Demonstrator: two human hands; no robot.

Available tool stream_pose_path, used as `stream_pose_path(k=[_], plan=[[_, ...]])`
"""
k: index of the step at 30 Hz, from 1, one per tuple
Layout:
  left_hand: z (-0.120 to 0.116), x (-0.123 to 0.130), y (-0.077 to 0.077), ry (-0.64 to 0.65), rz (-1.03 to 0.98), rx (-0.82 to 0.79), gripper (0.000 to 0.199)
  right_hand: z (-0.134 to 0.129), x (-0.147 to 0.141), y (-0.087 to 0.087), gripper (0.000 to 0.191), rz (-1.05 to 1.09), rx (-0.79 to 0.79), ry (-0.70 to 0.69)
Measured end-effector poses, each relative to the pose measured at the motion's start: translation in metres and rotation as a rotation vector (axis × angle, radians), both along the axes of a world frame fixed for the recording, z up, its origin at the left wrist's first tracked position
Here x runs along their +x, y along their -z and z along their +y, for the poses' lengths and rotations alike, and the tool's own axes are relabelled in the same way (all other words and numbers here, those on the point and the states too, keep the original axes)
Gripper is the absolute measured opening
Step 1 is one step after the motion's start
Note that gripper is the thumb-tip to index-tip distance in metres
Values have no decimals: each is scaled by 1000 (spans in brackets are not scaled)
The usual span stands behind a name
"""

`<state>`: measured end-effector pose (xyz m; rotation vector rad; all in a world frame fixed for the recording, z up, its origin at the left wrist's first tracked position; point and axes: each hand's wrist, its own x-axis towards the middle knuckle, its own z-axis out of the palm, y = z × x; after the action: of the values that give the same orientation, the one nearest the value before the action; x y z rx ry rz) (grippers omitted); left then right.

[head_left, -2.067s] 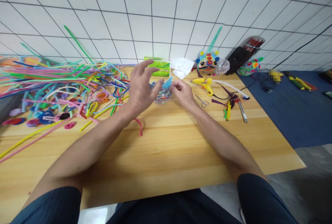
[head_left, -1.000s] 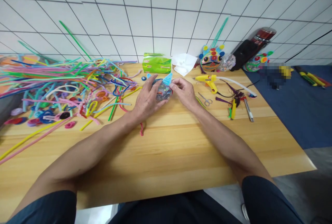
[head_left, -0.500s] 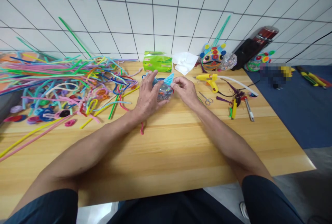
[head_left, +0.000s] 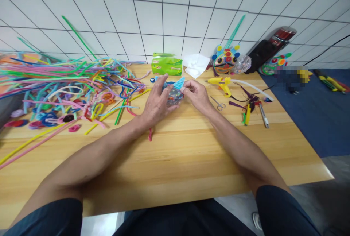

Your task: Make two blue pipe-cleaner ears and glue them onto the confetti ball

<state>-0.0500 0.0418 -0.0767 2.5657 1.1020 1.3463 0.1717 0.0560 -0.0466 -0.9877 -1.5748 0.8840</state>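
Mid-table, a clear round ornament (head_left: 174, 99) with a shiny, colourful filling rests under my left hand (head_left: 158, 99), whose fingers and thumb wrap round its left side. On its top stands a light blue pointed piece (head_left: 179, 83), ear-shaped and apparently made of pipe cleaner. The fingertips of my right hand (head_left: 194, 95) are pinched together at the right edge of this blue piece. Behind my left fingers, another bit of blue shows, mostly hidden. A short pink pipe cleaner (head_left: 150, 134) lies below my left wrist.
Pipe cleaners (head_left: 62, 82) heap up at left. Behind are a green tissue pack (head_left: 166, 64), white tissue (head_left: 195, 64) and a decorated animal-face ornament (head_left: 225, 62). To the right lie scissors (head_left: 218, 104), a yellow glue gun (head_left: 223, 85), a utility knife (head_left: 247, 115) and a dark thermos (head_left: 269, 48).
The camera view has shifted very slightly. Both hands keep nearly the same hold on the ornament and its blue piece.
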Motion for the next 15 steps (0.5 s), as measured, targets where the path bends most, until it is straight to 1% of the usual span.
stream_pose_path(k=[3,8,15], plan=[[3,-1,3,12,-2,16,80,1,0,2,28,0,24,5],[2,-1,4,6,8,34,79,0,1,1,24,-14,39,5],[-2,1,3,-33,17,5,77,-1,3,0,19,-20,46,-8]])
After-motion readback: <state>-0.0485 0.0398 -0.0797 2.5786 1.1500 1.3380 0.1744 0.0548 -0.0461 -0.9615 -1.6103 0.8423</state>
